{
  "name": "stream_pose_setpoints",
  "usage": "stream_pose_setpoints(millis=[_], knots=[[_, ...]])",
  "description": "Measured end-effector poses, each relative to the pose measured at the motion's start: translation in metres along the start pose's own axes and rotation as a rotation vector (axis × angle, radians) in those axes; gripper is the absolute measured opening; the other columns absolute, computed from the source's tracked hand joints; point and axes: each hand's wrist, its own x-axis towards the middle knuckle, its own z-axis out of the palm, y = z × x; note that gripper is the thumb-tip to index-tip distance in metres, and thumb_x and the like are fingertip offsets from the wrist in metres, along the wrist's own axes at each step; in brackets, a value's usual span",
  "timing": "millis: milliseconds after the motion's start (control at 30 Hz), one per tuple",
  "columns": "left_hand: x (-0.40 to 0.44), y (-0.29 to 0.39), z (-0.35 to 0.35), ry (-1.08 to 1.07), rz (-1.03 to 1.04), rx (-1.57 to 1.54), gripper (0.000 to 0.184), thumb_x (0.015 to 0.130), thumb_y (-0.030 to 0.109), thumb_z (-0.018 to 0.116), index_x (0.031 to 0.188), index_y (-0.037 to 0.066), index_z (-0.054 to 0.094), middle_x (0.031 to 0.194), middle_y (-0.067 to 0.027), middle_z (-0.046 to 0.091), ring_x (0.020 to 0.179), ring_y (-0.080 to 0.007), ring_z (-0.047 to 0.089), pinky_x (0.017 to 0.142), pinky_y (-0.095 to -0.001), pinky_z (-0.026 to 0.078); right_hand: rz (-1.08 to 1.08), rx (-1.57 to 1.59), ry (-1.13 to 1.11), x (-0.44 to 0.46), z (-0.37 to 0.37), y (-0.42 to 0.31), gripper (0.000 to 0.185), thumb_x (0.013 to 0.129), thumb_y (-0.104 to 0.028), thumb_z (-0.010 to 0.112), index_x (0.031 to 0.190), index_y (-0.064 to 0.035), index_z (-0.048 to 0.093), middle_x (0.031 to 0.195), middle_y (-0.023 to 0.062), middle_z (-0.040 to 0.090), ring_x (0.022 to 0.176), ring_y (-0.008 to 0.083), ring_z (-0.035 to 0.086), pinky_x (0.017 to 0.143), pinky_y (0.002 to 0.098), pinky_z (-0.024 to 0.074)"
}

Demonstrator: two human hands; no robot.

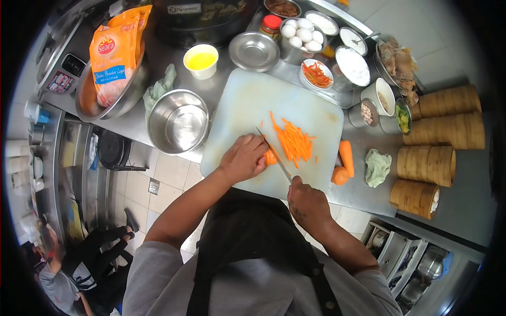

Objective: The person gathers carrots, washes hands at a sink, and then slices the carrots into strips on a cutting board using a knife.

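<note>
My right hand (305, 203) is closed around the handle of a knife (278, 158), whose blade points away from me over the white cutting board (237, 105). Curled fingers of my left hand (244, 159) press on carrot pieces (270, 157) just left of the blade; the hand partly hides them. Right of the blade lies a pile of cut carrot strips (295, 141). Beyond the board's right edge, a peeled carrot (346, 157) and a carrot piece (340, 176) rest on the steel counter.
A steel pot (179, 122) stands left of the board. Behind are a yellow-filled tub (201, 60), a steel plate (254, 51) and a bowl of eggs (302, 36). Bamboo steamers (426, 166) and a green cloth (378, 168) are at right. Another person (89, 263) is at lower left.
</note>
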Motion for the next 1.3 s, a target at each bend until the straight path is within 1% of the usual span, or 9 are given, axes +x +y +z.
stream_pose_setpoints(millis=[167, 233, 300, 467, 667, 767, 833, 1067, 1300], knots=[[0.002, -0.002, -0.002, 0.017, 0.006, -0.029, 0.027, 0.077, 0.012, 0.066, 0.103, 0.006, 0.065, 0.108, -0.0075, 0.06, 0.102, -0.0273, 0.057, 0.094, -0.0417, 0.049, 0.007, 0.28, 0.155, 0.057, 0.068, 0.004, 0.016, 0.097, -0.016, 0.054, 0.096, 0.0003, 0.052, 0.076, 0.0223, 0.067, 0.07, 0.0424, 0.069, 0.067, 0.0498, 0.0565], [-0.001, -0.002, 0.0, 0.031, 0.005, -0.036, 0.027, 0.075, 0.011, 0.067, 0.101, 0.006, 0.065, 0.106, -0.0075, 0.061, 0.1, -0.0277, 0.058, 0.093, -0.0411, 0.049, 0.036, 0.326, 0.187, 0.06, 0.064, 0.003, 0.02, 0.101, -0.019, 0.052, 0.099, 0.0006, 0.051, 0.073, 0.0219, 0.067, 0.07, 0.0439, 0.068, 0.067, 0.0511, 0.0552], [-0.002, -0.003, 0.0, 0.026, 0.012, -0.037, 0.027, 0.074, 0.01, 0.068, 0.101, 0.005, 0.065, 0.107, -0.0079, 0.061, 0.101, -0.028, 0.058, 0.092, -0.0407, 0.05, 0.032, 0.353, 0.15, 0.056, 0.051, 0.012, 0.018, 0.101, -0.019, 0.05, 0.097, -0.0022, 0.054, 0.081, 0.0247, 0.069, 0.075, 0.0441, 0.069, 0.071, 0.0528, 0.0558], [-0.003, -0.002, 0.0, 0.042, 0.008, -0.031, 0.027, 0.073, 0.009, 0.069, 0.099, 0.006, 0.065, 0.107, -0.0079, 0.062, 0.1, -0.0279, 0.059, 0.091, -0.0404, 0.05, 0.063, 0.291, 0.057, 0.039, 0.02, 0.007, 0.02, 0.101, -0.02, 0.049, 0.094, -0.0011, 0.053, 0.077, 0.0242, 0.069, 0.072, 0.0421, 0.07, 0.07, 0.0514, 0.0566], [-0.003, -0.003, 0.003, 0.042, 0.005, -0.039, 0.025, 0.073, 0.009, 0.069, 0.098, 0.007, 0.065, 0.107, -0.0071, 0.062, 0.099, -0.0276, 0.059, 0.09, -0.0403, 0.051, 0.007, 0.189, -0.1, 0.015, 0.0, 0.004, 0.012, 0.096, -0.011, 0.052, 0.094, 0.0007, 0.052, 0.077, 0.0249, 0.069, 0.073, 0.0392, 0.072, 0.07, 0.049, 0.058], [-0.002, -0.004, 0.002, 0.06, 0.01, -0.028, 0.026, 0.073, 0.009, 0.07, 0.098, 0.006, 0.065, 0.107, -0.0076, 0.062, 0.099, -0.0277, 0.059, 0.09, -0.0402, 0.051, 0.015, 0.22, -0.098, 0.027, 0.018, 0.003, 0.01, 0.094, -0.009, 0.053, 0.096, 0.0011, 0.051, 0.081, 0.0257, 0.069, 0.075, 0.0419, 0.072, 0.07, 0.0495, 0.0579], [-0.002, -0.002, 0.002, 0.07, 0.015, -0.052, 0.026, 0.072, 0.009, 0.07, 0.098, 0.006, 0.065, 0.108, -0.0085, 0.062, 0.1, -0.0281, 0.059, 0.091, -0.04, 0.051, 0.022, 0.266, 0.077, 0.058, 0.067, 0.002, 0.012, 0.096, -0.012, 0.052, 0.098, 0.0003, 0.052, 0.085, 0.0257, 0.07, 0.077, 0.0435, 0.071, 0.071, 0.0511, 0.0572], [-0.005, -0.005, 0.002, 0.054, 0.004, -0.069, 0.025, 0.072, 0.009, 0.071, 0.095, 0.005, 0.064, 0.106, -0.0095, 0.061, 0.1, -0.0297, 0.059, 0.09, -0.0398, 0.051, 0.051, 0.325, 0.116, 0.056, 0.049, 0.012, 0.021, 0.102, -0.021, 0.048, 0.1, -0.0011, 0.053, 0.08, 0.0237, 0.069, 0.075, 0.0443, 0.069, 0.069, 0.0535, 0.055], [-0.005, -0.004, 0.004, 0.091, 0.027, -0.064, 0.022, 0.072, 0.008, 0.071, 0.092, 0.005, 0.063, 0.102, -0.01, 0.06, 0.098, -0.0299, 0.059, 0.088, -0.0394, 0.052, 0.05, 0.251, -0.014, 0.033, 0.013, -0.003, 0.02, 0.101, -0.019, 0.049, 0.099, 0.0007, 0.053, 0.079, 0.0237, 0.07, 0.075, 0.0416, 0.071, 0.071, 0.0522, 0.0564]])
